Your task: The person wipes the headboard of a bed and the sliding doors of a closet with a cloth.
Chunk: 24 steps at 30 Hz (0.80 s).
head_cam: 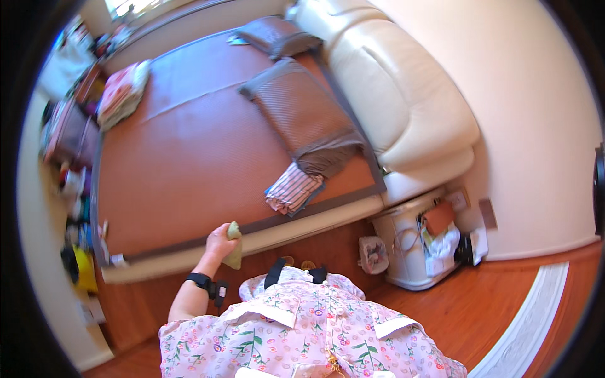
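My left hand (221, 242) is closed around a crumpled green cloth (233, 255), whose lower end hangs down by the front edge of the bed. A black band with a small device (206, 285) circles that wrist. Out of view is my right hand. Before me lies a bed covered by a reddish-brown mat (189, 184) with a grey border. On it a brown woven pillow (302, 106) rests at the right, its loose cover end touching a folded striped garment (294, 188). A second pillow (279, 35) lies farther back.
A cream padded headboard (392, 90) flanks the bed's right side. Near its front end stand a white bedside cabinet (399, 255) holding several items and a small bagged bin (373, 255). Folded bedding (124, 92) sits at the far left edge. Bags and a yellow item (85, 269) crowd the left side.
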Each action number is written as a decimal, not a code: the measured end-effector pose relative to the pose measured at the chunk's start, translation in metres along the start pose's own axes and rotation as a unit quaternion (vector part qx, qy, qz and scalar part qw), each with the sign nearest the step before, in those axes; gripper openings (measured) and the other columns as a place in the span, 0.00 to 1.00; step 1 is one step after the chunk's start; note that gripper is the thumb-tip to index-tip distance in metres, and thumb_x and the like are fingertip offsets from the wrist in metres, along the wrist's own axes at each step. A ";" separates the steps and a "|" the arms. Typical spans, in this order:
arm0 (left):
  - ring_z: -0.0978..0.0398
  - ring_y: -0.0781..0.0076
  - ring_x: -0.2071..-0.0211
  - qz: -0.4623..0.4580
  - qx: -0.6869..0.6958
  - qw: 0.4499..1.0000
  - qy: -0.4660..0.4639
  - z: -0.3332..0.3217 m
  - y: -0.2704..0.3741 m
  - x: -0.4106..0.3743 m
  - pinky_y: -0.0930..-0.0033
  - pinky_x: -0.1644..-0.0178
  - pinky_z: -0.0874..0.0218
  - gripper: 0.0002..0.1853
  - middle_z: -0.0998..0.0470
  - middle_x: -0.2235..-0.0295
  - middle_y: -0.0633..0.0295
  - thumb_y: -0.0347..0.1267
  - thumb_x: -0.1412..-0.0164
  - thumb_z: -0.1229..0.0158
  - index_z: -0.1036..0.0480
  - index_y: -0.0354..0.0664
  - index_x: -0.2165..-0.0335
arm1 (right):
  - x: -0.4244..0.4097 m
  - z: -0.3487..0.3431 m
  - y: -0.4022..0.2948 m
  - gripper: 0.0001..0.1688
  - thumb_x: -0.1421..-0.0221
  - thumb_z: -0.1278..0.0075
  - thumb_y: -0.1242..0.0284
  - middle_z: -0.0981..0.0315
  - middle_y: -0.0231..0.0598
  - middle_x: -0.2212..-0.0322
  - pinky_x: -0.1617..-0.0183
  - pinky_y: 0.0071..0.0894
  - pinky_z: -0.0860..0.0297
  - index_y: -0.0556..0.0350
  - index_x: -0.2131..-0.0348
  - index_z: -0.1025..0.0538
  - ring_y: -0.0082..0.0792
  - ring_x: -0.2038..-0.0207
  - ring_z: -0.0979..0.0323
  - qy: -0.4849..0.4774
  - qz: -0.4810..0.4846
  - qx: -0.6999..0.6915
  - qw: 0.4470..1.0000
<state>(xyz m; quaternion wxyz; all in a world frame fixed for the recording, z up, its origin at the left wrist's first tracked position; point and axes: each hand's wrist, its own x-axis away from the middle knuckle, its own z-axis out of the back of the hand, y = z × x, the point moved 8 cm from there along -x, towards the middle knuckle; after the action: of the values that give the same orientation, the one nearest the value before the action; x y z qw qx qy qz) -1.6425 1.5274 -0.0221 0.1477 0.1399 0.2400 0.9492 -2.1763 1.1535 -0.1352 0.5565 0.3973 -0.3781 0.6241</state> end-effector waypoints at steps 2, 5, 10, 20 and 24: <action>0.28 0.56 0.63 0.108 0.013 0.994 0.015 0.004 -0.051 0.039 0.59 0.59 0.36 0.23 0.25 0.66 0.54 0.41 0.60 0.39 0.30 0.46 0.62 | -0.030 0.028 -0.046 0.21 0.57 0.49 0.59 0.28 0.44 0.61 0.52 0.32 0.36 0.41 0.61 0.24 0.40 0.56 0.31 0.006 0.099 0.093 0.991; 0.28 0.56 0.62 0.234 0.049 0.968 0.070 0.007 -0.119 0.123 0.59 0.58 0.36 0.24 0.25 0.65 0.53 0.42 0.61 0.39 0.29 0.45 0.62 | -0.066 0.055 -0.121 0.21 0.58 0.48 0.59 0.28 0.44 0.61 0.52 0.32 0.36 0.41 0.61 0.24 0.40 0.56 0.30 -0.020 0.201 0.189 0.961; 0.28 0.55 0.61 0.467 0.053 0.876 0.106 0.000 -0.183 0.306 0.60 0.57 0.37 0.24 0.25 0.65 0.51 0.42 0.63 0.39 0.28 0.42 0.64 | -0.094 0.070 -0.236 0.22 0.58 0.47 0.59 0.28 0.45 0.62 0.53 0.32 0.35 0.42 0.60 0.24 0.40 0.58 0.29 0.030 0.292 0.320 0.901; 0.26 0.57 0.64 0.590 0.230 0.725 0.272 -0.117 -0.246 0.494 0.63 0.59 0.36 0.24 0.25 0.67 0.49 0.39 0.65 0.36 0.28 0.39 0.66 | -0.021 -0.060 -0.334 0.24 0.61 0.42 0.63 0.26 0.42 0.65 0.57 0.30 0.34 0.52 0.61 0.24 0.35 0.63 0.27 -0.066 0.342 0.511 0.786; 0.26 0.58 0.64 0.613 0.237 0.698 0.284 -0.107 -0.281 0.516 0.63 0.60 0.35 0.22 0.24 0.67 0.50 0.38 0.64 0.37 0.27 0.39 0.67 | 0.004 -0.139 -0.377 0.25 0.61 0.41 0.61 0.25 0.41 0.66 0.57 0.30 0.34 0.53 0.61 0.24 0.33 0.63 0.28 -0.095 0.340 0.520 0.778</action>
<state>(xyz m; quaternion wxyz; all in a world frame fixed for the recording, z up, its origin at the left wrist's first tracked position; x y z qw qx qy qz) -2.0924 1.8988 -0.1518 -0.5801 0.0107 0.3485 0.7361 -1.8117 1.3178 -0.1758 -0.0216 0.5292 -0.1575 0.8334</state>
